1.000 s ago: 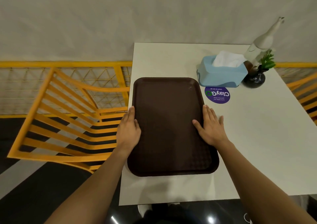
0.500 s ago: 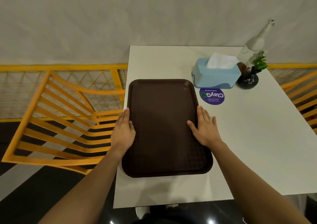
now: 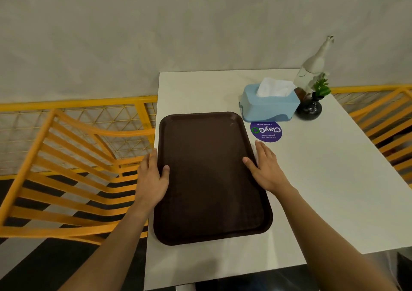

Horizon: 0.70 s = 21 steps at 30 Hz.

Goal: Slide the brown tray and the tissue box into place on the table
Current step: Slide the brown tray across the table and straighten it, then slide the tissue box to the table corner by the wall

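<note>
Your left hand (image 3: 151, 179) and right hand (image 3: 266, 168) lie flat and open against the long edges of the dark brown plastic tray (image 3: 211, 177), which sits along the white table (image 3: 323, 179) by its left edge; they press rather than clasp. It looks stiff, light and slick, so push from the rims. The light blue tissue box (image 3: 268, 106) sits just beyond its far right corner and probably slides easily too.

A round purple sticker (image 3: 266, 131) is lying on the white table (image 3: 323, 179), just right of the tray's far corner, reading "ClayGo" upside down; its smaller lines are too small to read surely.
</note>
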Each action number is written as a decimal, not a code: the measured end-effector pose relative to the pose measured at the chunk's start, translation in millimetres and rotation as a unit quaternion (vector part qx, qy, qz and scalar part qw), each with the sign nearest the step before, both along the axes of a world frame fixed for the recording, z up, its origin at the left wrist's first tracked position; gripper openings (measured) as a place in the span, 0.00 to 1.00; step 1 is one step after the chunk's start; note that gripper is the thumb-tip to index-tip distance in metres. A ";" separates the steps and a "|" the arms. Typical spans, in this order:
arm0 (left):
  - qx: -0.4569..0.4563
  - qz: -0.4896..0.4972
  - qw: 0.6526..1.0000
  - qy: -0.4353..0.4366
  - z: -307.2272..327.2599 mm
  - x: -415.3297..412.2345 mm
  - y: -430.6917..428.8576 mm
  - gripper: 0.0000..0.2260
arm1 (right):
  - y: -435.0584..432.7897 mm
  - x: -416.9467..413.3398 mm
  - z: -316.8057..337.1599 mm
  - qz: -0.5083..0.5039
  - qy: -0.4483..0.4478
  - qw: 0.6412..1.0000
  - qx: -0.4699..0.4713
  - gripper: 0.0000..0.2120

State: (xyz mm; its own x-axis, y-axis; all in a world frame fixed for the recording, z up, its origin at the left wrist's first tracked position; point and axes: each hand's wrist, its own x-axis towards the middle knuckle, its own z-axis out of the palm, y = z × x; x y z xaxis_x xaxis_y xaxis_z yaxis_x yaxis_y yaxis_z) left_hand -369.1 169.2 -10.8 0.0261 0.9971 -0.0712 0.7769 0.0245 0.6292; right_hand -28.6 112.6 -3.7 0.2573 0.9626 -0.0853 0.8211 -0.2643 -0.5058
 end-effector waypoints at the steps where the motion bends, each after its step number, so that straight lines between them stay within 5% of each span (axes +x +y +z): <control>1: 0.011 -0.002 1.000 0.001 4.4 2.4 2.5 0.30 | -0.8 4.8 4.2 -0.015 0.015 1.000 0.019 0.38; 10: 0.108 -0.054 0.993 -0.008 50.8 111.4 36.9 0.27 | 17.5 86.6 42.7 -0.090 0.022 0.987 0.134 0.26; 21: 0.083 -0.074 0.989 -0.102 63.9 286.8 88.6 0.40 | 103.5 182.7 62.7 -0.056 0.017 0.982 0.179 0.27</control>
State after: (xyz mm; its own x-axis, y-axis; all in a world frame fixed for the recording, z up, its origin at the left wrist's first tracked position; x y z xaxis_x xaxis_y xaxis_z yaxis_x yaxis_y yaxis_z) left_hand -82.4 257.8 53.1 0.1704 0.9787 0.1145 0.6209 -0.1969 0.7588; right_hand 154.1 216.1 59.0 0.3663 0.8981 0.2434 0.7785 -0.1524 -0.6089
